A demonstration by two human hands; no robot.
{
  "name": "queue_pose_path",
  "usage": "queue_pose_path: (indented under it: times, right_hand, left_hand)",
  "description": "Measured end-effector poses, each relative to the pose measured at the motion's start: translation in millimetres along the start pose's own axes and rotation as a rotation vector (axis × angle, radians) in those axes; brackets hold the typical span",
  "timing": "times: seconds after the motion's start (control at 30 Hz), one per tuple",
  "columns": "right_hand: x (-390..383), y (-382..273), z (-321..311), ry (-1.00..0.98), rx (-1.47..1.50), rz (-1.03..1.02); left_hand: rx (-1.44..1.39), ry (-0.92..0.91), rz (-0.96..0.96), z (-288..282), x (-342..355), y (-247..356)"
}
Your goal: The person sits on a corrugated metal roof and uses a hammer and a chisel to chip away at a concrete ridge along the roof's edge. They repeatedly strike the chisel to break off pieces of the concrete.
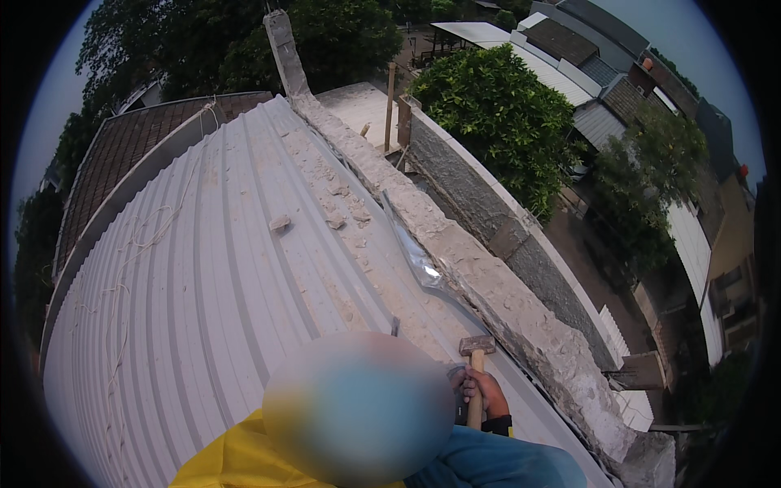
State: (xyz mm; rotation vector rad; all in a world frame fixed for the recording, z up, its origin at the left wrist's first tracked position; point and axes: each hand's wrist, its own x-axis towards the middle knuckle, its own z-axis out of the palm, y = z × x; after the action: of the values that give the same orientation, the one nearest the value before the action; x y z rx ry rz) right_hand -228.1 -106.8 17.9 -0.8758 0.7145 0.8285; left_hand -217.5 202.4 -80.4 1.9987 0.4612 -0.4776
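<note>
Soft daylight, faint shadows. Glare flashes off a metal strip (425, 272) just off centre toward four o'clock; trees (244, 41) at eleven look dark. A blurred patch (358, 407) veils six o'clock; the roof (191, 268) bends toward the black rim.

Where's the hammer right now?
In the head view, the hammer is low and right of centre, in the right hand's grip, just left of the broken concrete ledge.
</note>
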Motion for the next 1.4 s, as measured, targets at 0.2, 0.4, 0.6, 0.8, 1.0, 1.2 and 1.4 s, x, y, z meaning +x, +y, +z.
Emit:
queue_pose_path:
  times: [0.2,0.4,0.6,0.8,1.0,1.2,1.4]
  right_hand:
    - [-4,0,-1,0.013,-0.003,-0.007]
    - [-1,0,1,0.013,-0.009,-0.010]
    - [2,3,-6,0.017,-0.009,-0.011]
    - [5,2,-7,0.007,-0.011,0.007]
    - [3,1,-5,0.023,-0.024,0.010]
    - [0,-1,-1,0.038,-0.022,0.011]
    - [0,1,-2,0.031,-0.001,0.001]
  left_hand:
    - [0.020,-0.047,-0.015,-14,-21,38]
    - [0.003,-0.028,-0.008,-11,-15,25]
    - [-0.027,-0.019,0.019,-8,-15,22]
    - [-0.017,-0.037,0.007,-7,-10,15]
    - [0.010,-0.028,-0.018,-8,-15,22]
    - [0.022,-0.022,0.015,-9,-13,19]
    - [-0.007,-0.022,0.029,-5,-9,12]
